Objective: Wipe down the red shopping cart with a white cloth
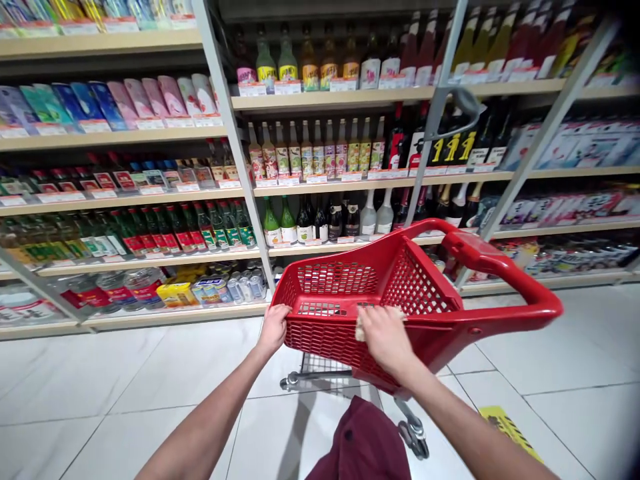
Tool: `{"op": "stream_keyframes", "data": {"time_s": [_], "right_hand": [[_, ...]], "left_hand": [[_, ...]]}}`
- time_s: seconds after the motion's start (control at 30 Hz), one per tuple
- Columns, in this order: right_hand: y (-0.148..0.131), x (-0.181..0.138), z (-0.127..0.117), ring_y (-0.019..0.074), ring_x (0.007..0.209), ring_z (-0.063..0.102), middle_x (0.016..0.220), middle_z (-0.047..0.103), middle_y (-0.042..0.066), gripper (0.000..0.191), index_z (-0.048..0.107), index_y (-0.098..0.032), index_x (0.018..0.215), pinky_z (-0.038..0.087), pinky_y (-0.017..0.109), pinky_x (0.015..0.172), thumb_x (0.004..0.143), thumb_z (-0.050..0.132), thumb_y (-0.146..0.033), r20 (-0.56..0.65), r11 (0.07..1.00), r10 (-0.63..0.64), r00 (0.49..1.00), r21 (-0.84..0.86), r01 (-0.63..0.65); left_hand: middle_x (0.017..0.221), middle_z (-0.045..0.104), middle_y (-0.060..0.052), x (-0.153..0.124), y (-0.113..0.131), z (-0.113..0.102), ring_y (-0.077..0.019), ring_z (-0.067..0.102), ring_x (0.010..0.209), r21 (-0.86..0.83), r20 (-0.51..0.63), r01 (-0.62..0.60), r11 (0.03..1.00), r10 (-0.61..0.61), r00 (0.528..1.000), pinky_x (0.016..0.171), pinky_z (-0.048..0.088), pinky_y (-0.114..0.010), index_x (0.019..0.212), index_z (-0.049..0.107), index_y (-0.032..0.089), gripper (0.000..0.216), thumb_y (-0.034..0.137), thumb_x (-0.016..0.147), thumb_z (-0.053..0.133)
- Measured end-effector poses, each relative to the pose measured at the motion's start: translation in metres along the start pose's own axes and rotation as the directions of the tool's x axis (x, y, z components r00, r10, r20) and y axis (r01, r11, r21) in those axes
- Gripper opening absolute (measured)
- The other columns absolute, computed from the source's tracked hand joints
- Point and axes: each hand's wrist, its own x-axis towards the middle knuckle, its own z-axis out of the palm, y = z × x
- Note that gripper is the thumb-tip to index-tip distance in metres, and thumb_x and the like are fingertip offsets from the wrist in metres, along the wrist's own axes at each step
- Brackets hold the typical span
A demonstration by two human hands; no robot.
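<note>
A red plastic shopping cart [320, 337] stands side-on in front of me, its handle [520, 287] pointing to the right. My left hand [274, 330] grips the rim at the cart's front left corner, fingers curled over the edge. Midway along the near rim, my right hand [387, 337] is closed on a beige cloth [360, 329], pressed against the rim. Most of the cloth is hidden under the hand. Inside the basket only its bare lattice floor and walls show.
Behind the cart run store shelves [335, 100] filled with bottles, cans and packs. A grey hook-shaped handle [463, 110] juts out from a shelf post. Below are white floor tiles [125, 407], a yellow floor sticker [507, 430] and the cart's wheels [414, 437].
</note>
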Motion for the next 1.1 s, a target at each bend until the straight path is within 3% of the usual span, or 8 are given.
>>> {"op": "stream_keyframes", "data": {"time_s": [0.2, 0.27, 0.37, 0.43, 0.53, 0.7, 0.83, 1.1], "right_hand": [[0.023, -0.004, 0.001, 0.0231, 0.091, 0.054, 0.100, 0.063, 0.012, 0.037, 0.051, -0.013, 0.120, 0.031, 0.040, 0.087, 0.088, 0.035, -0.022, -0.001, 0.997, 0.066, 0.998, -0.031, -0.066], [0.026, -0.001, 0.001, 0.0229, 0.084, 0.056, 0.093, 0.064, 0.012, 0.039, 0.049, -0.010, 0.121, 0.036, 0.038, 0.080, 0.088, 0.033, -0.022, 0.013, 0.994, 0.114, 0.993, 0.003, -0.114], [0.018, 0.018, 0.004, 0.0207, 0.087, 0.057, 0.110, 0.058, 0.014, 0.046, 0.036, -0.012, 0.131, 0.041, 0.035, 0.078, 0.086, 0.032, -0.022, -0.047, 0.962, 0.154, 0.987, 0.235, -0.139], [0.019, 0.028, 0.006, 0.0195, 0.097, 0.056, 0.123, 0.051, 0.014, 0.052, 0.025, -0.014, 0.136, 0.043, 0.035, 0.082, 0.085, 0.031, -0.022, -0.120, 0.884, 0.223, 0.967, 0.444, -0.148], [0.033, 0.032, 0.007, 0.0181, 0.108, 0.052, 0.123, 0.051, 0.013, 0.049, 0.026, -0.014, 0.135, 0.042, 0.035, 0.089, 0.087, 0.026, -0.025, -0.128, 0.776, 0.262, 0.957, 0.617, -0.130], [0.051, 0.022, 0.012, 0.0204, 0.111, 0.050, 0.121, 0.053, 0.017, 0.045, 0.042, -0.008, 0.125, 0.041, 0.036, 0.091, 0.089, 0.027, -0.032, -0.220, 0.848, 0.257, 0.941, 0.518, -0.111], [0.051, 0.022, 0.019, 0.0196, 0.075, 0.062, 0.085, 0.067, 0.010, 0.040, 0.052, -0.012, 0.115, 0.044, 0.034, 0.072, 0.090, 0.027, -0.030, -0.144, 0.956, 0.161, 0.976, 0.270, -0.118], [0.063, 0.028, 0.043, 0.0176, 0.063, 0.060, 0.070, 0.067, 0.006, 0.039, 0.058, -0.013, 0.108, 0.037, 0.033, 0.068, 0.090, 0.028, -0.031, -0.202, 0.991, 0.076, 0.976, 0.123, -0.052]], "left_hand": [[0.104, 0.064, -0.006, 0.008, 0.027, 0.003, -0.0250, 0.048, 0.110, -0.010, -0.015, 0.022, 1.000, -0.022, 1.000, 0.101, 0.020, -0.059, 0.090, 0.062, 0.021, 0.042, 0.004, 0.063, 0.034], [0.122, 0.054, -0.007, 0.010, 0.062, 0.012, -0.0255, 0.039, 0.120, -0.031, -0.059, -0.020, 0.999, 0.018, 0.998, 0.103, 0.014, -0.059, 0.109, 0.055, 0.021, 0.053, 0.004, 0.063, 0.036], [0.137, 0.038, -0.009, 0.018, 0.132, 0.033, -0.0212, 0.036, 0.124, -0.249, -0.021, -0.337, 0.908, 0.343, 0.939, 0.105, 0.027, -0.045, 0.130, 0.035, 0.018, 0.062, 0.009, 0.068, 0.040], [0.135, 0.040, -0.012, 0.027, 0.176, 0.049, -0.0188, 0.040, 0.120, -0.342, 0.021, -0.320, 0.883, 0.348, 0.937, 0.099, 0.036, -0.036, 0.134, 0.025, 0.014, 0.060, 0.013, 0.075, 0.039], [0.115, 0.055, -0.012, 0.041, 0.211, 0.067, -0.0207, 0.051, 0.105, -0.260, 0.051, -0.319, 0.911, 0.343, 0.938, 0.090, 0.043, -0.036, 0.122, 0.042, 0.015, 0.042, 0.019, 0.080, 0.042], [0.099, 0.059, -0.006, 0.040, 0.159, 0.061, -0.0186, 0.052, 0.094, -0.069, 0.054, -0.440, 0.895, 0.444, 0.894, 0.082, 0.043, -0.034, 0.100, 0.055, 0.020, 0.019, 0.025, 0.083, 0.048], [0.098, 0.060, -0.008, 0.030, 0.094, 0.041, -0.0203, 0.053, 0.094, 0.026, 0.013, -0.362, 0.932, 0.362, 0.932, 0.083, 0.040, -0.038, 0.100, 0.055, 0.017, 0.020, 0.025, 0.087, 0.043], [0.105, 0.059, -0.005, 0.039, 0.108, 0.072, -0.0183, 0.054, 0.095, 0.102, 0.049, -0.400, 0.911, 0.397, 0.916, 0.096, 0.029, -0.042, 0.113, 0.049, 0.025, 0.030, 0.035, 0.084, 0.049]]}}
